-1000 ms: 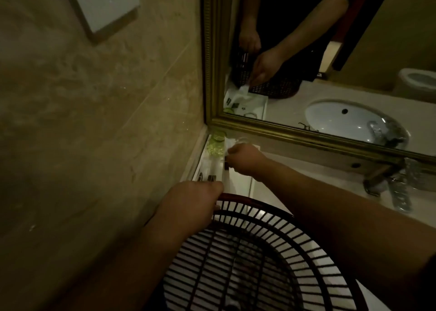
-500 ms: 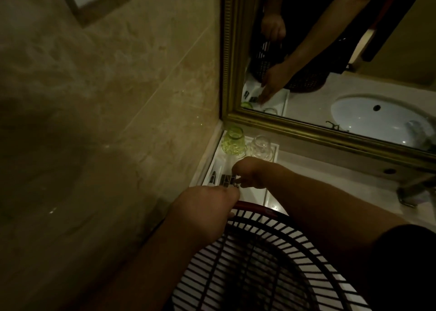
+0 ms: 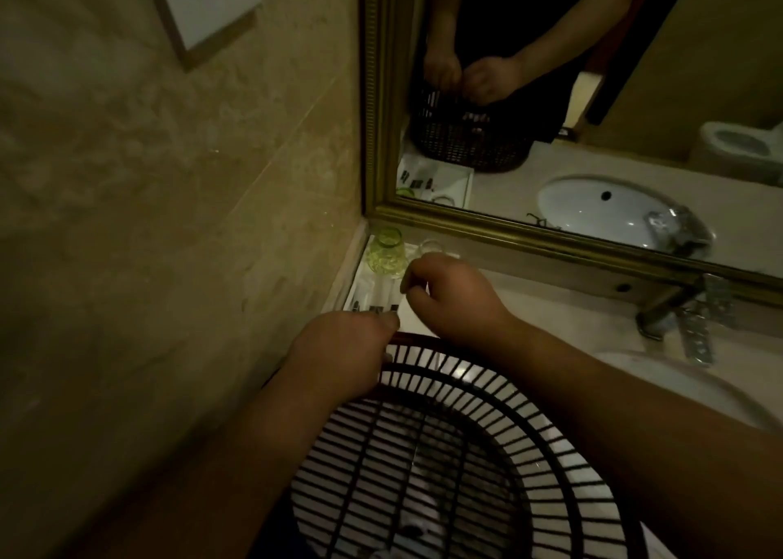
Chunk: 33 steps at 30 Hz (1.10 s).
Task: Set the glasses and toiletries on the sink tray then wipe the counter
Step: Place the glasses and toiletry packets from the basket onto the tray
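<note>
Basket (image 3: 487,393) rim in left hand (image 3: 343,346) grip, steadying it, I judge. Right hand (image 3: 451,298) over tray (image 3: 370,285), fingers (image 3: 409,281) curled; can't tell if holding anything. Green glass (image 3: 385,255) tucked rear.

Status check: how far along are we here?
Done: green glass and clear glass stand on the tray, small toiletries laid nearer. In hand: left hand grips the basket rim; right hand hovers over the tray, fingers curled. Left: wiping the counter; no cloth in view.
</note>
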Each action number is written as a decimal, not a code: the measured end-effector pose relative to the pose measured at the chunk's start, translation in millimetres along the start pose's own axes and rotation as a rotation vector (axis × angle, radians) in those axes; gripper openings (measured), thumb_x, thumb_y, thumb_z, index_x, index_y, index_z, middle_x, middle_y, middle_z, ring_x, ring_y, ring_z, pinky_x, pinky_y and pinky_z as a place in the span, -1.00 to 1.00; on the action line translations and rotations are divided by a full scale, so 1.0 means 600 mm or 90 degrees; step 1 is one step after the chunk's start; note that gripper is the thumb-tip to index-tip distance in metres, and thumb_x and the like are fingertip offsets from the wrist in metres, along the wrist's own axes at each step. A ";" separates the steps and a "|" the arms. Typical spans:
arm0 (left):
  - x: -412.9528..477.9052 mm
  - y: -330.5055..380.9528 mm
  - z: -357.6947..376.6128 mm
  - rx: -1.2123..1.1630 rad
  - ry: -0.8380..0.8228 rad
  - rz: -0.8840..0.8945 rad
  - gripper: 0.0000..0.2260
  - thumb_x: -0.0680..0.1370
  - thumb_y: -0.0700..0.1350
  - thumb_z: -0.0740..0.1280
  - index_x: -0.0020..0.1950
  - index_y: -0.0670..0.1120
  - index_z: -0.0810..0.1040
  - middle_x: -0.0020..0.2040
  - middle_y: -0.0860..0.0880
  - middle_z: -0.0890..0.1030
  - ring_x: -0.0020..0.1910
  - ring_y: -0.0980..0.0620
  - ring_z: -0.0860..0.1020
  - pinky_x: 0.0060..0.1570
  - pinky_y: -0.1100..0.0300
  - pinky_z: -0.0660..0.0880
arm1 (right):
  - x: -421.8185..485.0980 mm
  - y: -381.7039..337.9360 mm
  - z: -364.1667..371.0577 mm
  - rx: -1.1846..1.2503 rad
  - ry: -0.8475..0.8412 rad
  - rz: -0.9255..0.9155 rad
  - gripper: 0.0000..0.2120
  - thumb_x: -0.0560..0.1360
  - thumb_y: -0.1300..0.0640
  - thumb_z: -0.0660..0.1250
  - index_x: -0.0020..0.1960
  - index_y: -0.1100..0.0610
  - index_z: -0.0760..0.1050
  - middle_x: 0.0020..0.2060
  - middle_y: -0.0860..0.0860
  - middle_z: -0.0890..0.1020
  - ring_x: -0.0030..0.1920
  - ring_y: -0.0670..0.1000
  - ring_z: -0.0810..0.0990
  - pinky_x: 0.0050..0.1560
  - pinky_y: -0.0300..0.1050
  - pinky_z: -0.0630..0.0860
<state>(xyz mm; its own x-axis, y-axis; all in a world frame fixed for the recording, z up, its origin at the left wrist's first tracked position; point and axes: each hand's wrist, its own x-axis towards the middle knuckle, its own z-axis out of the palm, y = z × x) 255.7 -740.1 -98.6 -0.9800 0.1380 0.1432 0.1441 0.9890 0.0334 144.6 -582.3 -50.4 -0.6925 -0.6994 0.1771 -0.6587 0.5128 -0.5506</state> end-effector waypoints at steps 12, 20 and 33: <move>0.005 -0.007 0.009 -0.006 -0.013 -0.017 -0.77 0.50 0.09 0.43 0.03 0.03 0.47 -0.18 -0.02 0.62 -0.25 -0.10 0.59 -0.36 0.11 0.35 | -0.232 -0.027 0.149 -0.159 -0.673 0.068 -0.64 0.57 -0.08 0.38 0.28 0.08 0.55 0.14 0.12 0.64 0.13 0.15 0.60 0.11 0.01 0.53; 0.004 -0.009 0.009 -0.004 0.001 -0.009 -0.76 0.50 0.09 0.44 0.02 0.02 0.47 -0.21 -0.01 0.60 -0.27 -0.09 0.58 -0.37 0.12 0.37 | -0.249 -0.008 0.209 -0.113 -0.795 0.110 -0.59 0.65 0.13 0.31 0.47 0.17 0.44 0.37 0.19 0.51 0.35 0.21 0.47 0.39 0.14 0.40; 0.004 -0.004 -0.002 -0.004 -0.024 -0.031 -0.75 0.50 0.10 0.44 0.06 0.04 0.47 -0.16 0.02 0.62 -0.23 -0.07 0.60 -0.30 0.07 0.51 | -0.211 -0.009 0.143 -0.066 -0.566 0.121 -0.69 0.59 -0.05 0.36 0.29 0.03 0.51 0.07 -0.01 0.61 0.05 0.03 0.59 0.06 -0.01 0.56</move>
<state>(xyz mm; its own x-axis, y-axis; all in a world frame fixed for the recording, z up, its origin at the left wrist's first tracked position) 253.3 -742.0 -97.3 -0.9903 0.0923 0.1035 0.0974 0.9942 0.0461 261.0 -539.6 -139.8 -0.3389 -0.7022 -0.6262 -0.6089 0.6710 -0.4230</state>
